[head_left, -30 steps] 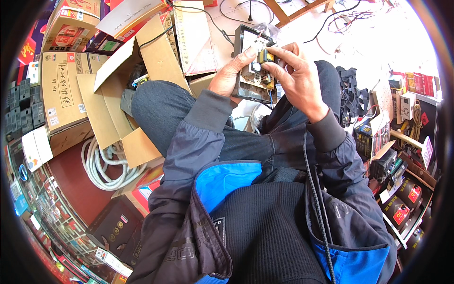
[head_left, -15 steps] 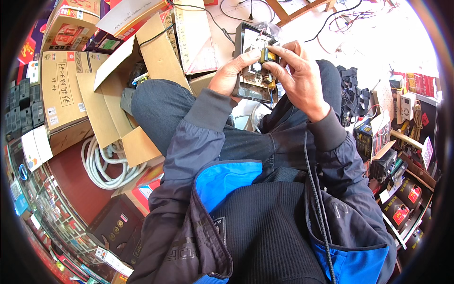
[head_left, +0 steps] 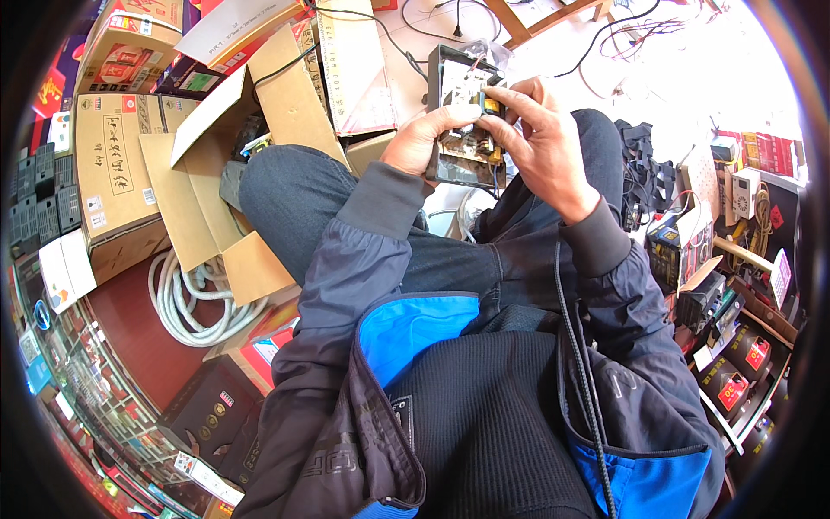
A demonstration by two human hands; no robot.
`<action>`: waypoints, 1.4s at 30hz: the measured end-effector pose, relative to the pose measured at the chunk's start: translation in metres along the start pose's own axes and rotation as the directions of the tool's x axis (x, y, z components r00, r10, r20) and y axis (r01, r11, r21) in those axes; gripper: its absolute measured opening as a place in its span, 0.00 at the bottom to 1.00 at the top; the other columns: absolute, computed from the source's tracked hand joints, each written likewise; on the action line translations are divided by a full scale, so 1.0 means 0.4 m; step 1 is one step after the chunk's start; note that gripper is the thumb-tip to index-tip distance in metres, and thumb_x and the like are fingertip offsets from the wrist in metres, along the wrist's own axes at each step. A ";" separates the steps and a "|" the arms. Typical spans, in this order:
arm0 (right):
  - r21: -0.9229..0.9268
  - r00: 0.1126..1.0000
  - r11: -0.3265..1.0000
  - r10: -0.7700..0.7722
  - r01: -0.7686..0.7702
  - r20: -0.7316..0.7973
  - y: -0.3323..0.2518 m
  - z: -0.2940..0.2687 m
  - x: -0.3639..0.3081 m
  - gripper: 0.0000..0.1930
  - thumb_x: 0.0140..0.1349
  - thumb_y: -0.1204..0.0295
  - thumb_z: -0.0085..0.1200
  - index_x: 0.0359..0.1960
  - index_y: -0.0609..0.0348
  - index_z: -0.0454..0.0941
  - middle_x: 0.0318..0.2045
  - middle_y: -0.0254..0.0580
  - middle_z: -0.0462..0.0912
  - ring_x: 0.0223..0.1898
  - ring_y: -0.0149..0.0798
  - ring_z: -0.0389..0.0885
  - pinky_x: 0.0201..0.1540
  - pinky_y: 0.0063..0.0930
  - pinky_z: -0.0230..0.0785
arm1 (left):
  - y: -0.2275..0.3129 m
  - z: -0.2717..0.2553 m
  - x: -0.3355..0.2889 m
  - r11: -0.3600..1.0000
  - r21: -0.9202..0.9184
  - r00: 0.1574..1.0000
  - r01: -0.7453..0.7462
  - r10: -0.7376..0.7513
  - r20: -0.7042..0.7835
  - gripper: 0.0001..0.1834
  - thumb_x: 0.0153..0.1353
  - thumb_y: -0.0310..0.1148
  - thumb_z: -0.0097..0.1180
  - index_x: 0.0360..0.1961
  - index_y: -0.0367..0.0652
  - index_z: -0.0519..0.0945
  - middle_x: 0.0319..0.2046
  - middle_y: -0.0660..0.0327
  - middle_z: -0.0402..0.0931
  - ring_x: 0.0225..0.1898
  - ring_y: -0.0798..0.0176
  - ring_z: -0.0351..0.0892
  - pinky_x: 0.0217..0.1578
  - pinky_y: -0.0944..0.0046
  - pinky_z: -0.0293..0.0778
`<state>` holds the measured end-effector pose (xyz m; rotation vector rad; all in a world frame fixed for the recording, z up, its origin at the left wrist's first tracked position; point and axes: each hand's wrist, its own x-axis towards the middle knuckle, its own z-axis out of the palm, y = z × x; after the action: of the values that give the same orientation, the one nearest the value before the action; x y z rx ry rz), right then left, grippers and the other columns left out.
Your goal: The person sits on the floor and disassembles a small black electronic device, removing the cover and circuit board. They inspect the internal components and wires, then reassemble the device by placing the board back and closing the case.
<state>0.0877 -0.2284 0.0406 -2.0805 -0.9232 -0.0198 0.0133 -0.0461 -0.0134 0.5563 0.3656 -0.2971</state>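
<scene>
An opened black electronic unit (head_left: pixel 439 73), a shallow box-shaped casing with a circuit board and parts inside, is held up above my crossed legs. My left hand (head_left: pixel 421 138) grips its left side, thumb laid over the inner parts and fingers hidden behind. Over the unit's right side, my right hand (head_left: pixel 545 138) has its thumb and index finger pinched at a component on the board. Fingertips partly cover that spot, so the exact part between them cannot be made out. Dark wires hang at the unit's lower edge.
An open cardboard box (head_left: pixel 203 199) with items inside stands by my left knee, near a coiled pale hose (head_left: pixel 194 303). Closed cartons (head_left: pixel 121 173) are stacked at the left. Black cables lie on the far floor. Boxes and round black containers (head_left: pixel 726 385) crowd the right.
My right thumb and index finger have shifted slightly left over the board, and the unit has tilted a little. My left hand keeps its hold.
</scene>
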 end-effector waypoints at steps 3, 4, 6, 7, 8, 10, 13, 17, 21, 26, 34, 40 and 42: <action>-0.015 0.996 0.999 0.047 -0.046 0.077 0.002 -0.013 -0.006 0.20 0.65 0.74 0.68 0.59 0.60 0.84 0.41 0.36 0.81 0.35 0.28 0.76 0.37 0.21 0.70 | -0.002 -0.003 0.007 0.999 -0.033 1.000 0.001 -0.001 0.012 0.23 0.68 0.37 0.59 0.60 0.34 0.77 0.47 0.51 0.86 0.44 0.54 0.90 0.46 0.52 0.89; 0.080 0.988 0.987 0.137 -0.143 0.072 0.005 -0.017 -0.012 0.20 0.65 0.73 0.68 0.58 0.59 0.84 0.42 0.38 0.81 0.38 0.30 0.77 0.41 0.24 0.71 | -0.001 -0.004 0.011 0.997 -0.081 1.000 -0.007 0.009 0.024 0.23 0.68 0.36 0.58 0.60 0.33 0.78 0.47 0.50 0.86 0.43 0.53 0.90 0.46 0.52 0.89; 0.320 0.962 0.907 0.261 -0.273 0.081 0.013 -0.021 -0.028 0.19 0.65 0.71 0.68 0.58 0.59 0.84 0.46 0.42 0.82 0.46 0.32 0.79 0.48 0.31 0.73 | 0.001 -0.006 0.018 0.987 -0.158 0.998 -0.023 0.031 0.046 0.24 0.68 0.36 0.56 0.60 0.33 0.77 0.47 0.48 0.86 0.44 0.51 0.90 0.47 0.51 0.88; 0.433 0.926 0.822 0.363 -0.369 0.100 0.020 -0.023 -0.038 0.27 0.64 0.71 0.68 0.65 0.57 0.78 0.56 0.44 0.82 0.55 0.33 0.79 0.57 0.32 0.72 | 0.003 -0.007 0.022 0.982 -0.187 0.998 -0.031 0.043 0.056 0.25 0.68 0.37 0.55 0.61 0.32 0.77 0.48 0.47 0.86 0.45 0.50 0.89 0.48 0.49 0.87; 0.530 0.899 0.734 0.408 -0.425 0.156 0.024 -0.022 -0.052 0.30 0.64 0.70 0.68 0.68 0.58 0.75 0.58 0.45 0.81 0.57 0.35 0.78 0.60 0.33 0.71 | 0.005 -0.007 0.025 0.975 -0.220 0.994 -0.042 0.064 0.091 0.26 0.68 0.37 0.54 0.61 0.32 0.77 0.49 0.46 0.86 0.46 0.49 0.89 0.49 0.48 0.87; 0.688 0.846 0.523 0.460 -0.503 0.269 0.024 -0.026 -0.098 0.36 0.63 0.69 0.67 0.73 0.59 0.68 0.62 0.48 0.79 0.62 0.39 0.76 0.65 0.36 0.69 | 0.015 -0.009 0.027 0.980 -0.164 0.992 -0.110 0.119 0.043 0.36 0.67 0.43 0.52 0.71 0.31 0.68 0.61 0.37 0.78 0.61 0.35 0.81 0.62 0.38 0.79; 0.510 0.769 0.589 0.359 -0.627 0.529 0.011 0.005 -0.156 0.32 0.68 0.69 0.63 0.71 0.63 0.69 0.62 0.49 0.78 0.63 0.39 0.74 0.68 0.35 0.65 | 0.019 -0.013 0.025 0.951 -0.272 0.971 -0.146 0.191 0.146 0.34 0.66 0.42 0.52 0.71 0.35 0.70 0.60 0.39 0.79 0.62 0.36 0.80 0.64 0.38 0.77; 0.552 0.813 0.610 0.308 -0.568 0.495 -0.006 0.012 -0.166 0.13 0.75 0.75 0.55 0.58 0.66 0.81 0.48 0.37 0.85 0.56 0.30 0.79 0.63 0.25 0.68 | 0.017 -0.015 0.028 0.939 -0.264 0.971 -0.221 0.237 0.031 0.34 0.66 0.41 0.53 0.71 0.36 0.70 0.58 0.41 0.81 0.61 0.37 0.81 0.66 0.38 0.75; 0.612 0.856 0.607 0.273 -0.508 0.439 -0.028 -0.044 -0.138 0.11 0.78 0.74 0.52 0.54 0.68 0.82 0.43 0.38 0.88 0.50 0.30 0.83 0.59 0.26 0.72 | 0.016 -0.017 0.033 0.941 -0.174 0.955 -0.292 0.297 0.006 0.32 0.66 0.41 0.53 0.68 0.36 0.72 0.57 0.42 0.81 0.59 0.39 0.82 0.65 0.40 0.76; 0.773 0.882 0.431 0.297 -0.466 0.366 -0.069 -0.059 -0.092 0.13 0.77 0.70 0.56 0.56 0.67 0.79 0.39 0.46 0.89 0.42 0.34 0.87 0.52 0.29 0.76 | 0.013 -0.019 0.032 0.942 -0.177 0.957 -0.285 0.289 0.001 0.32 0.66 0.41 0.53 0.68 0.35 0.72 0.57 0.43 0.82 0.58 0.40 0.83 0.64 0.40 0.76; 0.818 0.800 0.155 0.369 -0.554 0.472 -0.131 -0.037 -0.015 0.17 0.78 0.64 0.54 0.57 0.67 0.79 0.32 0.41 0.87 0.25 0.28 0.80 0.31 0.21 0.73 | 0.010 -0.016 0.029 0.934 -0.153 0.944 -0.323 0.330 0.016 0.26 0.69 0.39 0.54 0.64 0.36 0.74 0.52 0.50 0.84 0.51 0.51 0.86 0.56 0.50 0.82; 0.818 0.771 -0.085 0.290 -0.569 0.567 -0.148 -0.058 -0.011 0.22 0.78 0.66 0.48 0.66 0.69 0.72 0.34 0.44 0.86 0.25 0.30 0.77 0.32 0.22 0.70 | 0.014 -0.007 0.024 0.898 -0.198 0.918 -0.392 0.395 -0.028 0.27 0.68 0.38 0.57 0.65 0.37 0.74 0.53 0.52 0.84 0.53 0.52 0.85 0.59 0.50 0.81; 0.800 0.751 -0.079 0.298 -0.595 0.589 -0.149 -0.063 -0.029 0.23 0.75 0.70 0.49 0.67 0.70 0.71 0.37 0.47 0.86 0.29 0.33 0.79 0.36 0.24 0.72 | 0.018 -0.003 0.026 0.879 -0.250 0.910 -0.405 0.413 -0.023 0.27 0.67 0.37 0.56 0.65 0.37 0.74 0.54 0.51 0.83 0.54 0.51 0.85 0.60 0.48 0.80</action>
<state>0.0501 -0.2306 0.0944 -0.8725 -0.0480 1.0138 0.0248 -0.0412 -0.0152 0.3667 0.2411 0.1505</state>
